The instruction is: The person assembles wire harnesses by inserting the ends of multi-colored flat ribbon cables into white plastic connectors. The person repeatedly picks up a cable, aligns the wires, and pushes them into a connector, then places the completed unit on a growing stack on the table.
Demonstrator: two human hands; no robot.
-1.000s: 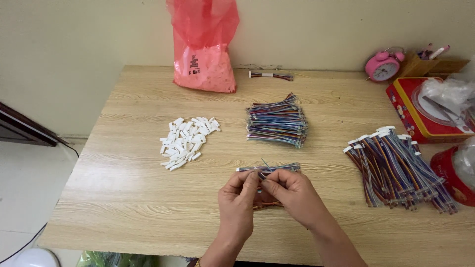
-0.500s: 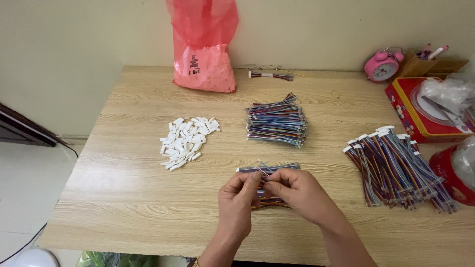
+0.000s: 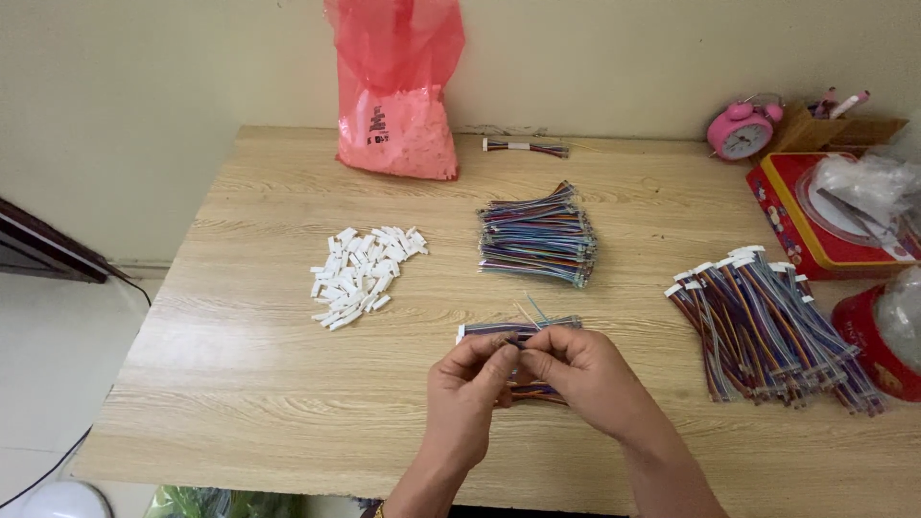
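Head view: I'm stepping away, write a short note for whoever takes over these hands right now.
Left hand and right hand: fingers of both pinch one multicoloured wire bundle above the table.
White connectors lie loose to the left.
Bare wire stack sits mid-table.
Done: pile of wires with white connectors fitted on the right.
Left: the held bundle and the bare stack.

head view, steeply down over table [image 3: 240,384]

A light wooden bench [image 3: 240,364] with a pale grain stands against a plain cream wall [image 3: 144,77]. To its left lies a whitish tiled floor [image 3: 48,384] (a dark cable [image 3: 58,465] trails across it). The light is soft and even.
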